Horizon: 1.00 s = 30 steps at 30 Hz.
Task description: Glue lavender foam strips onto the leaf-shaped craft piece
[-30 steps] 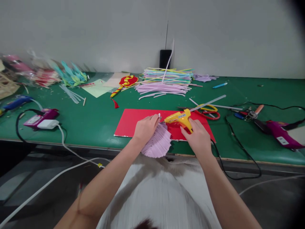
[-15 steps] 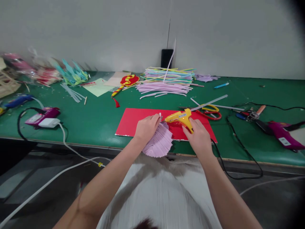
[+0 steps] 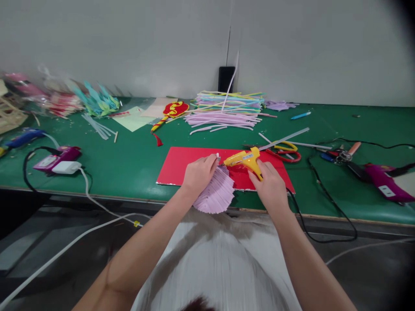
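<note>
My left hand (image 3: 200, 173) is closed on the upper left edge of a pale purple fan-shaped piece (image 3: 215, 192), made of pipe cleaners laid side by side. Its lower part hangs over the table's front edge. My right hand (image 3: 268, 179) grips the handle of a yellow glue gun (image 3: 244, 160). The gun's nozzle points left, close to my left fingertips and the top of the purple piece; whether it touches cannot be made out. A long clear glue stick (image 3: 287, 138) sticks out of the gun's back. Beneath both hands lies a red board (image 3: 175, 166).
Scissors (image 3: 288, 153) lie behind my right hand. Bundled pipe cleaners (image 3: 227, 108) and a black phone (image 3: 226, 80) are at the back. A red-and-yellow ornament (image 3: 175, 110) lies to their left. Power strips (image 3: 58, 159) sit at both sides, and the gun's black cord (image 3: 306, 231) loops off the front edge.
</note>
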Each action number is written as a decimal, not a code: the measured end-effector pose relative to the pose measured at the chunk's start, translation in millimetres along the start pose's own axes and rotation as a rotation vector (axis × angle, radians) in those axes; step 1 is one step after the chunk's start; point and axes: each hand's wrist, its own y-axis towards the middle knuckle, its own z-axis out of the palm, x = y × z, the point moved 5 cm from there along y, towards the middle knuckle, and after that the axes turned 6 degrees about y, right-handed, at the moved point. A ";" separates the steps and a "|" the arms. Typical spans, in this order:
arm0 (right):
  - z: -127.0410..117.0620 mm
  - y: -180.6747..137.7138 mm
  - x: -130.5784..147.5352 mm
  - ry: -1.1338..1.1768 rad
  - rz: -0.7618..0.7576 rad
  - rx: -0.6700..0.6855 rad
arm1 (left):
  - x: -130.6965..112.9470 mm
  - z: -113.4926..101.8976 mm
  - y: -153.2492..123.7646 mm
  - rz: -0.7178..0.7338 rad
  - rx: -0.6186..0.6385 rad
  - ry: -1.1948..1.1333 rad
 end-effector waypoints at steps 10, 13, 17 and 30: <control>-0.3 0.1 -0.5 -0.028 -0.003 0.001 | 0.2 -2.5 -0.2 -0.016 -0.008 -0.006; 0.1 -0.5 -1.0 -0.023 -0.008 -0.015 | -0.1 -2.4 -0.5 -0.007 -0.019 -0.005; -0.4 -1.7 -0.7 -0.020 -0.022 -0.034 | -0.3 -2.3 -0.8 0.006 -0.035 0.013; -5.3 -7.9 -1.4 -0.029 -0.023 -0.060 | 0.1 -3.0 -0.7 0.009 -0.049 0.015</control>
